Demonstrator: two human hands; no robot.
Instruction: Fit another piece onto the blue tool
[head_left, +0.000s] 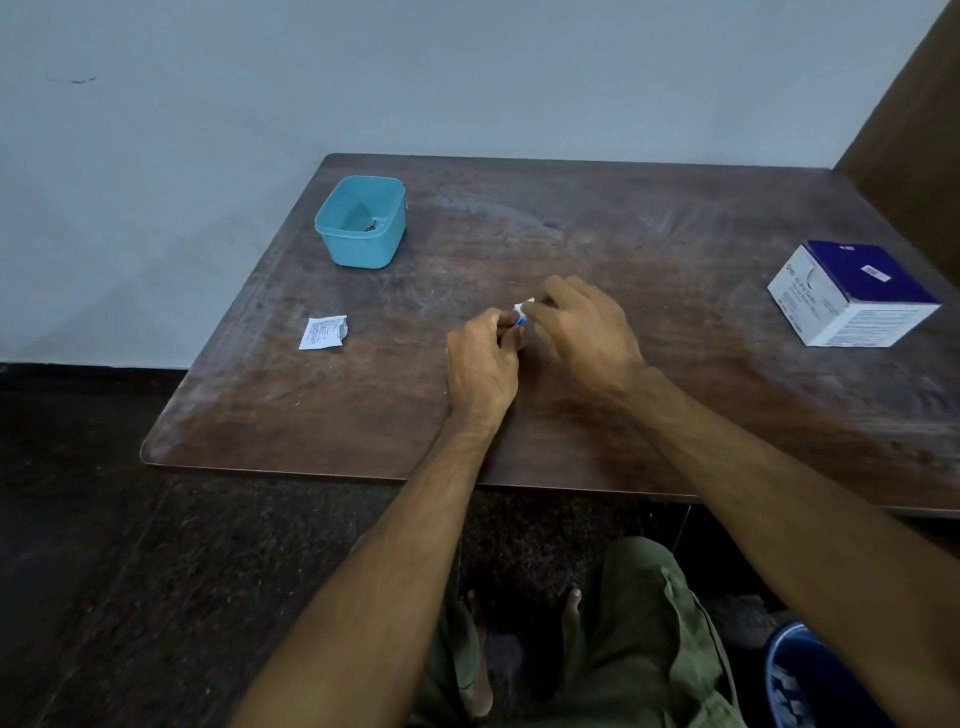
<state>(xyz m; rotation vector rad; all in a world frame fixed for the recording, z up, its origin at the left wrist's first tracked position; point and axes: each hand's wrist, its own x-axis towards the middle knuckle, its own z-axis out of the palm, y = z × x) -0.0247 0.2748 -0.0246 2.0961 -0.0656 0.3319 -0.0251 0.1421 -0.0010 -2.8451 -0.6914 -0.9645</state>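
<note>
while both hands meet over the middle of the table (649, 332), they share one small item (521, 315), white with a blue bit, mostly hidden between the fingertips. can't tell what it is exactly.

left hand (480, 364): fingers curled in, pinching the item's lower, blue end. back of hand faces the camera, wrist just above the wood.

right hand (584, 332): fingers curled over the top, thumb and forefinger pinching the item's white upper end. knuckles up, forearm crossing the near table edge.

the hands touch or nearly touch at the fingertips; the item sits in that gap, held just off the tabletop, roughly table centre.

around them:
- teal tub (360, 222), open top, far left of the table, something small and dark on its floor. well apart from the hands.
- torn white sachet (323, 332) with print, flat on the wood, left of the left hand, nearer than the tub.
- white and purple box (852, 293), far right, standing on the table, well apart from the right hand.
- blue bin (810, 680) on the floor, bottom right, partly cut by the frame.
- green trousers (649, 649) and bare feet under the table edge.

table is dark worn wood, pushed up to a pale wall (363, 78).
</note>
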